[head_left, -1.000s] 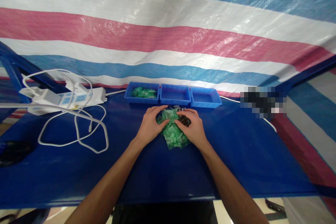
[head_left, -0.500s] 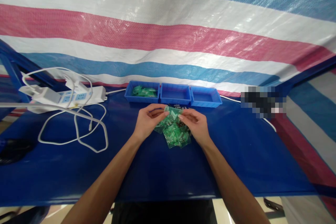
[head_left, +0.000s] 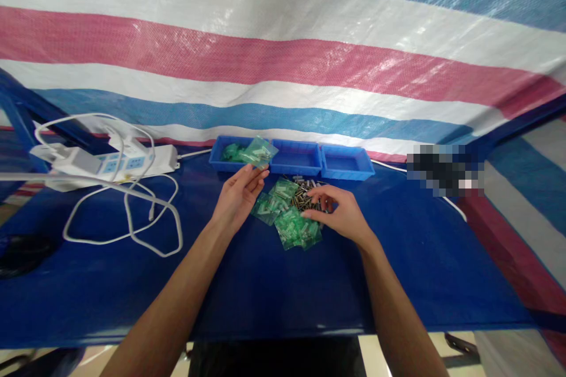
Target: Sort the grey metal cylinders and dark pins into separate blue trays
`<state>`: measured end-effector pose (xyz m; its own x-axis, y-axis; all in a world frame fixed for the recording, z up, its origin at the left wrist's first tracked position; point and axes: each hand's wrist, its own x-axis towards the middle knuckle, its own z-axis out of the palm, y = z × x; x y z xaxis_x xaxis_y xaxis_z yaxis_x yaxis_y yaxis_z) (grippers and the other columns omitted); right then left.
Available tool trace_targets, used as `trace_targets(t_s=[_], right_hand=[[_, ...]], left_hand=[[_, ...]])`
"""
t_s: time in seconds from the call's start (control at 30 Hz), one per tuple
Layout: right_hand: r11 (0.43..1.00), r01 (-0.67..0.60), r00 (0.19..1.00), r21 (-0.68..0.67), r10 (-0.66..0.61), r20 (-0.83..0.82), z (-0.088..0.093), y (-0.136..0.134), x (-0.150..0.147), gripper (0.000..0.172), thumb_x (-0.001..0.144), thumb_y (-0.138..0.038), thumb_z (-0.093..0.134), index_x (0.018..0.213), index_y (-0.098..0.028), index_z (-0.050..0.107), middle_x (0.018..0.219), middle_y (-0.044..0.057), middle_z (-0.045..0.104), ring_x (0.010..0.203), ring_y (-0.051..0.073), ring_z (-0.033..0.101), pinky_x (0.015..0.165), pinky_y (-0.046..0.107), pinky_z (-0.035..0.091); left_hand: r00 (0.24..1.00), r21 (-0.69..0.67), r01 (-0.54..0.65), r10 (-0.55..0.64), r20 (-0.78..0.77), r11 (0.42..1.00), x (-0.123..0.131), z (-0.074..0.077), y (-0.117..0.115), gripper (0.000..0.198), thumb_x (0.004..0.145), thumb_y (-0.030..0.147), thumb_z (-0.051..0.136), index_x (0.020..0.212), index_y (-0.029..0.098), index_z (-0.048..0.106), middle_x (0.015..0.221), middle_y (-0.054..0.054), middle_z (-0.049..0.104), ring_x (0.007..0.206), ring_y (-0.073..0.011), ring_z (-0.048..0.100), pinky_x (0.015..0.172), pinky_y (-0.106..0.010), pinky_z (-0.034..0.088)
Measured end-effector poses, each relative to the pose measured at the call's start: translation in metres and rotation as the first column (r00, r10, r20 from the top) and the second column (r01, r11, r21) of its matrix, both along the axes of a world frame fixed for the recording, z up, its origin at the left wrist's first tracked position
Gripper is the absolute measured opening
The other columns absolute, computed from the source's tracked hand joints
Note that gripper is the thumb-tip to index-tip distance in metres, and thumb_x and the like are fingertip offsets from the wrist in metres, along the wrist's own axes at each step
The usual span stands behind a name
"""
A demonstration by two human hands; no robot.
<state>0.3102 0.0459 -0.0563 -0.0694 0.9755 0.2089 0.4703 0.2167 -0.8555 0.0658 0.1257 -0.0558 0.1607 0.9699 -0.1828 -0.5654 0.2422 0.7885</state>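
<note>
Between the fingers of my left hand [head_left: 241, 194] is a small green-tinted plastic bag [head_left: 259, 152], raised at the front right corner of the left blue bin [head_left: 215, 156]. More green bags lie inside that bin. My right hand [head_left: 338, 210] has its thumb and fingers apart, holding nothing, over the right side of a pile of small metal parts [head_left: 302, 194]. Green bags with small pale pieces in them [head_left: 294, 228] lie in front of the pile and to its left, partly overlapping. The exact kind of the metal parts is too small to tell.
Two more blue bins, a middle one [head_left: 295, 157] and a right one [head_left: 347, 163], stand in a row with the left one. A white power strip [head_left: 132, 162] and looped white cables [head_left: 128, 212] occupy the table's left side. A striped tarp [head_left: 283, 59] hangs behind.
My left hand has moved left and up with one bag, towards the left bin. My right hand has let go and moved slightly right, its fingers apart. More of the metal pile shows.
</note>
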Motion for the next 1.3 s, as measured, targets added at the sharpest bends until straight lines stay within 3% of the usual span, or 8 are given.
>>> trace_targets(t_s=[0.1, 0.2, 0.43, 0.7, 0.83, 1.03, 1.2, 1.3], right_hand=[[0.989, -0.137, 0.952, -0.047, 0.144, 0.271, 0.010, -0.005, 0.016, 0.064, 0.056, -0.055, 0.099, 0.106, -0.024, 0.075, 0.094, 0.003, 0.064, 0.077, 0.018, 0.058, 0.067, 0.030, 0.049], [0.979, -0.168, 0.923, -0.116, 0.198, 0.331, 0.013, -0.009, 0.022, 0.074, 0.051, -0.054, 0.100, 0.113, -0.026, 0.071, 0.105, 0.004, 0.062, 0.091, 0.023, 0.062, 0.080, 0.033, 0.053], [0.974, -0.203, 0.903, -0.099, 0.225, 0.366, 0.002, -0.006, 0.019, 0.049, 0.063, -0.044, 0.098, 0.100, -0.025, 0.071, 0.112, 0.004, 0.061, 0.101, 0.024, 0.063, 0.090, 0.035, 0.052], [0.974, -0.220, 0.965, -0.063, 0.226, 0.132, 0.004, -0.004, 0.019, 0.029, 0.084, -0.048, 0.083, 0.085, -0.020, 0.073, 0.089, 0.002, 0.067, 0.064, 0.013, 0.051, 0.058, 0.027, 0.041], [0.986, -0.107, 0.992, -0.129, 0.098, -0.080, 0.003, -0.006, 0.016, 0.028, 0.082, -0.047, 0.085, 0.086, -0.021, 0.075, 0.074, 0.000, 0.068, 0.061, 0.014, 0.056, 0.056, 0.026, 0.043], [0.985, 0.110, 0.874, -0.134, -0.160, -0.459, -0.004, 0.000, 0.002, 0.030, 0.074, -0.043, 0.091, 0.085, -0.022, 0.073, 0.059, -0.004, 0.066, 0.046, 0.011, 0.055, 0.046, 0.024, 0.046], [0.976, 0.059, 0.842, -0.212, -0.162, -0.514, -0.006, 0.002, -0.015, 0.035, 0.069, -0.045, 0.093, 0.082, -0.022, 0.069, 0.059, -0.003, 0.069, 0.046, 0.015, 0.063, 0.046, 0.026, 0.053], [0.975, 0.026, 0.848, -0.222, -0.139, -0.511, -0.004, 0.002, -0.020, 0.036, 0.070, -0.047, 0.092, 0.085, -0.022, 0.070, 0.063, -0.001, 0.072, 0.050, 0.017, 0.068, 0.049, 0.027, 0.055]], left_hand=[[0.996, -0.033, 0.034, -0.032, 0.078, 0.999, -0.003, 0.001, 0.002, 0.031, 0.092, 0.032, 0.075, 0.121, 0.022, 0.075, 0.127, -0.008, 0.076, 0.108, -0.0167, 0.073, 0.089, -0.024, 0.057], [0.994, -0.083, 0.105, -0.102, 0.042, 0.991, -0.002, 0.003, -0.001, 0.034, 0.097, 0.036, 0.067, 0.126, 0.020, 0.075, 0.120, -0.010, 0.078, 0.100, -0.0169, 0.074, 0.081, -0.023, 0.057], [0.980, -0.124, 0.196, -0.192, 0.046, 0.973, 0.002, 0.007, -0.006, 0.034, 0.098, 0.038, 0.061, 0.112, 0.013, 0.080, 0.096, -0.010, 0.081, 0.083, -0.0153, 0.072, 0.075, -0.022, 0.055], [0.969, -0.005, 0.219, -0.218, -0.116, 0.976, 0.002, 0.002, -0.008, 0.037, 0.090, 0.044, 0.069, 0.106, 0.013, 0.082, 0.094, -0.011, 0.081, 0.083, -0.0183, 0.072, 0.075, -0.026, 0.052], [0.929, 0.132, 0.249, -0.199, -0.311, 0.959, 0.006, 0.002, -0.014, 0.033, 0.088, 0.045, 0.074, 0.100, 0.015, 0.083, 0.091, -0.011, 0.080, 0.081, -0.0188, 0.070, 0.071, -0.026, 0.050], [0.828, 0.243, 0.407, -0.244, -0.504, 0.881, 0.011, 0.004, -0.024, 0.036, 0.082, 0.045, 0.082, 0.105, 0.018, 0.082, 0.098, -0.009, 0.081, 0.085, -0.0211, 0.072, 0.077, -0.030, 0.052], [0.738, 0.312, 0.478, -0.183, -0.649, 0.821, 0.013, -0.001, -0.026, 0.027, 0.083, 0.042, 0.081, 0.081, 0.015, 0.078, 0.080, -0.005, 0.075, 0.071, -0.0168, 0.064, 0.066, -0.028, 0.047], [0.737, 0.319, 0.488, -0.188, -0.649, 0.812, 0.013, -0.001, -0.025, 0.030, 0.085, 0.042, 0.079, 0.075, 0.015, 0.075, 0.072, -0.003, 0.070, 0.067, -0.0145, 0.060, 0.063, -0.026, 0.044]])
